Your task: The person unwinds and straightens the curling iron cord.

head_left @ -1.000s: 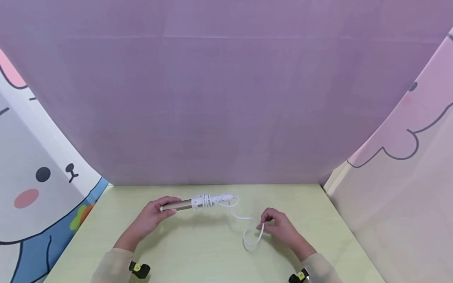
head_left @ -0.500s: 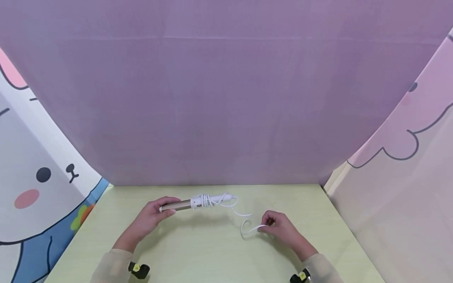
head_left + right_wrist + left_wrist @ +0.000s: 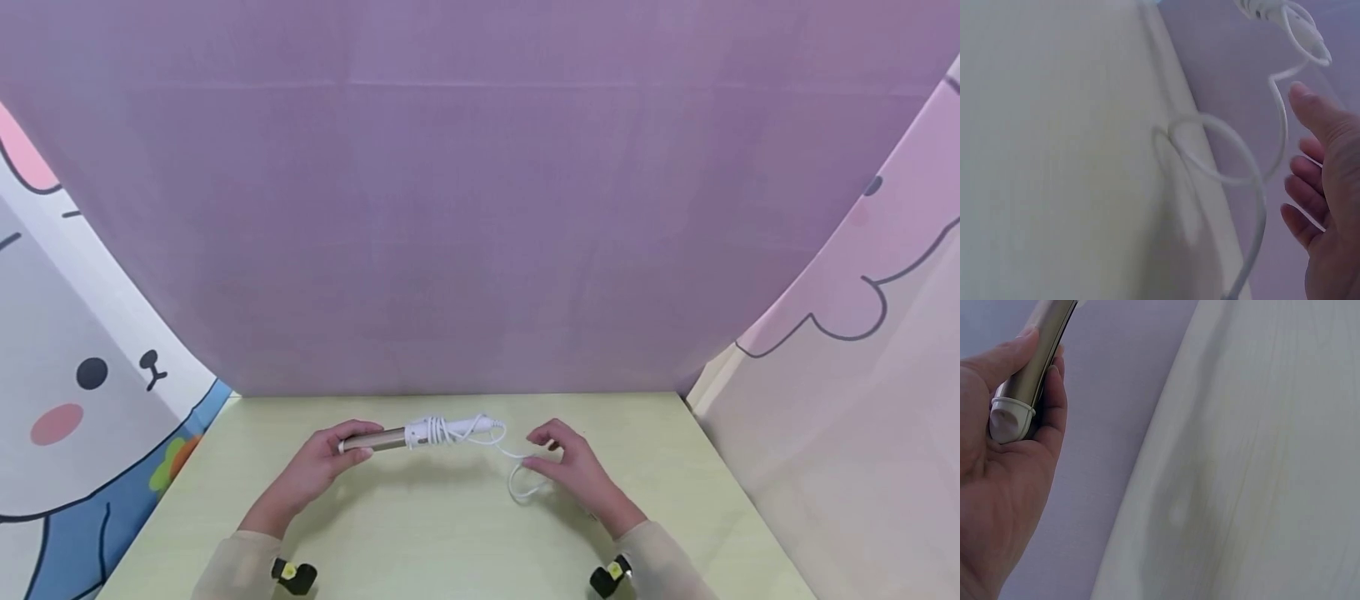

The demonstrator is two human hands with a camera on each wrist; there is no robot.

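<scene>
My left hand grips the gold end of a hair straightener, which is held above the table and points right. In the left wrist view, the thumb lies along the gold casing near its white end cap, with the fingers curled on the other side. Several turns of white cord wrap the white handle. The cord's free part hangs down in a loop by my right hand. That hand is unclenched, thumb and fingers apart. In the right wrist view the cord passes beside its fingers, not gripped.
A pale yellow-green table lies beneath both hands. Behind it rises a purple backdrop. Printed cloth panels stand at the left and right. Each wrist wears a small black camera.
My right hand has let go of the cord it pinched and moved up and left toward the handle's cord end. The cord loop now hangs lower left of it. My left hand stays nearly still.
</scene>
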